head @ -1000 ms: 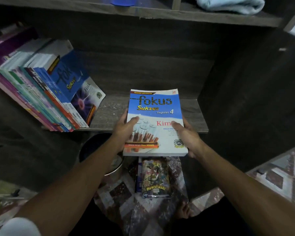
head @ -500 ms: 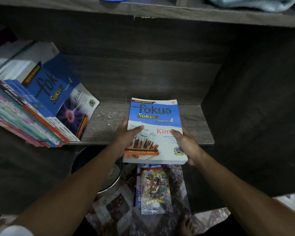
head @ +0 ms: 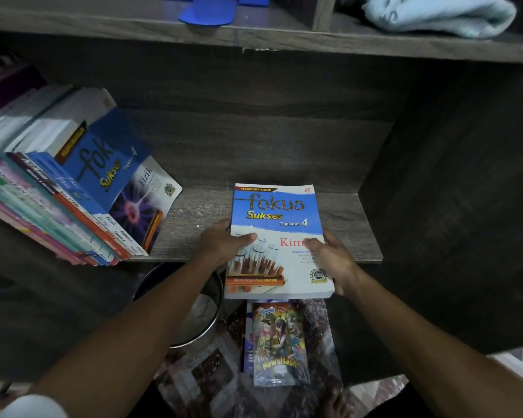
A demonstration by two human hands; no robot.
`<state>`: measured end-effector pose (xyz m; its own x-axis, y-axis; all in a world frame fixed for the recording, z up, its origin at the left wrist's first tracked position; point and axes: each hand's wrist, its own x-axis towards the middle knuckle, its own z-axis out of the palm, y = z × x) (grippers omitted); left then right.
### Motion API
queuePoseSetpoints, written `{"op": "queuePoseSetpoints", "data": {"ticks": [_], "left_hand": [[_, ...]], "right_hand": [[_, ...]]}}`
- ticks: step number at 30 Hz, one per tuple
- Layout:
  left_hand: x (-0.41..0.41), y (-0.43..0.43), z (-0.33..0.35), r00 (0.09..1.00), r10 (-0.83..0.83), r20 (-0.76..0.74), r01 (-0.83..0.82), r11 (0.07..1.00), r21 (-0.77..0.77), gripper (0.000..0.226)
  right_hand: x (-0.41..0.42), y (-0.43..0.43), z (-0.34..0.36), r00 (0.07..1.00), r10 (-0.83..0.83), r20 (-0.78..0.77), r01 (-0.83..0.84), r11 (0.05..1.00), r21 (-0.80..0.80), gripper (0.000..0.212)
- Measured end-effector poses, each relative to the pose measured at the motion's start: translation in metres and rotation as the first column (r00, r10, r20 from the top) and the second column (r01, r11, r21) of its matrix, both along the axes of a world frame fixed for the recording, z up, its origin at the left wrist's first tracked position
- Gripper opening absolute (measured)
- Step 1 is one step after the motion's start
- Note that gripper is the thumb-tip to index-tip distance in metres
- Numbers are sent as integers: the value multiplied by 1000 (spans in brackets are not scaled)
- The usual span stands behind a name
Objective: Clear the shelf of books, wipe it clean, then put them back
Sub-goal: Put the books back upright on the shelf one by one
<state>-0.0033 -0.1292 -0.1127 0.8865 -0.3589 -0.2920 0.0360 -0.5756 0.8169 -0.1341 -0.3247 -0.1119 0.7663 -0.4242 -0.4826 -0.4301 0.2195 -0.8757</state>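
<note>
A blue and white "Fokus Sukses" chemistry book (head: 277,218) is held flat, its far half over the dark wooden shelf (head: 200,212) and its near half jutting past the front edge. My left hand (head: 224,244) grips its left edge with the thumb on the cover. My right hand (head: 332,260) grips the right edge the same way. A row of several books (head: 73,191) leans on the left part of the shelf, a blue "Fokus" physics book in front.
A comic book (head: 280,342) lies on the patterned floor below the shelf, on top of another thin book. A metal bowl (head: 200,312) sits on the floor to its left. The upper shelf holds a blue object (head: 207,13) and a pale folded cloth (head: 438,15).
The view has drawn closer to the shelf and tilted up a little. Both hands keep their grip on the chemistry book, which has moved slightly further onto the shelf.
</note>
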Motion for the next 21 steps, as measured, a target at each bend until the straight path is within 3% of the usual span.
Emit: {"op": "queuePoseSetpoints", "data": {"ticks": [3, 7, 13, 18, 21], "left_hand": [[0, -2, -2, 999, 39, 37, -42, 995, 91, 33], [3, 0, 4, 999, 41, 28, -45, 986, 162, 41], [6, -1, 11, 975, 114, -192, -100, 992, 81, 53], [6, 11, 12, 927, 22, -374, -49, 997, -62, 24], [8, 19, 17, 913, -72, -403, -1, 984, -178, 23]], "right_hand": [[-5, 2, -1, 1000, -18, 7, 18, 1000, -16, 27], [-13, 3, -5, 999, -29, 28, 26, 996, 81, 28], [-24, 11, -10, 991, -115, 65, 110, 991, 71, 26], [-30, 8, -13, 989, -123, 80, 114, 987, 117, 30], [-32, 6, -15, 986, -134, 99, 116, 979, 168, 31]]}}
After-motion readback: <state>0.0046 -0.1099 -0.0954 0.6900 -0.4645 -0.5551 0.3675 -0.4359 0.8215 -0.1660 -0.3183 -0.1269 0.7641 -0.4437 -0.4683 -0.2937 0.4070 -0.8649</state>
